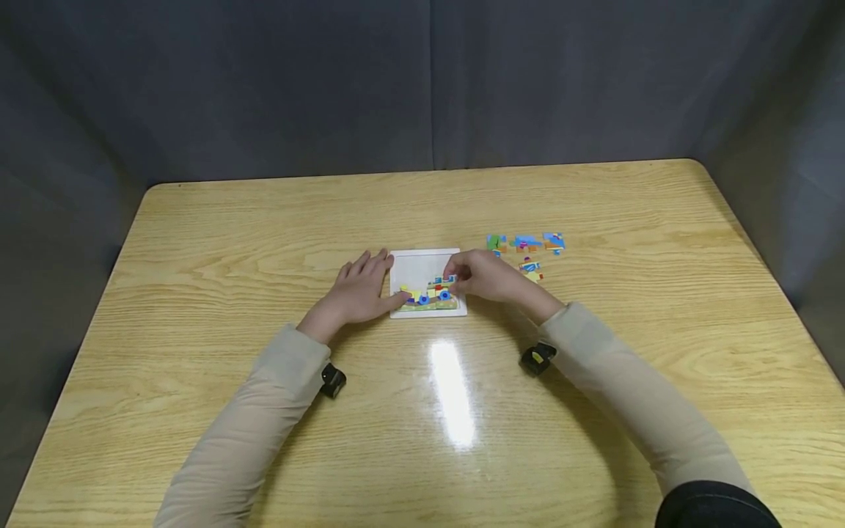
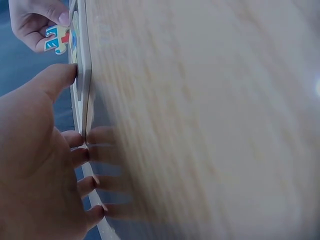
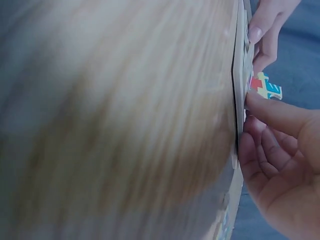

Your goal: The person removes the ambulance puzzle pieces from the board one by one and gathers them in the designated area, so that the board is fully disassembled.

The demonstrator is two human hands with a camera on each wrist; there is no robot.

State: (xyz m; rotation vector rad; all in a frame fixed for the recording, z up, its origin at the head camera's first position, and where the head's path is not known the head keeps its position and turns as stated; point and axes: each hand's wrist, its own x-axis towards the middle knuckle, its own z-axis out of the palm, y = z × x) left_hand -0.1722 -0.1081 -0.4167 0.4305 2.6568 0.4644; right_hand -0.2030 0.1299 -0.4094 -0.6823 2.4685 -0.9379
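A white-framed puzzle tray (image 1: 416,265) lies mid-table, with joined puzzle pieces (image 1: 422,299) showing yellow and blue shapes along its lower part. My left hand (image 1: 356,295) spreads its fingers beside the tray's left edge, and its thumb rests on the lower left of the picture. At the tray's right side, my right hand (image 1: 487,276) pinches a puzzle piece (image 2: 56,39) between thumb and fingers. That piece is yellow, blue and red; in the right wrist view the puzzle piece (image 3: 267,87) stands tilted up from the tray beside the right thumb.
Several loose puzzle pieces (image 1: 527,242) lie on the wooden table (image 1: 264,257) to the right of the tray, partly behind the right hand. Dark curtains (image 1: 297,88) hang beyond the table's back edge. Each sleeve carries a small black wrist camera (image 1: 538,358).
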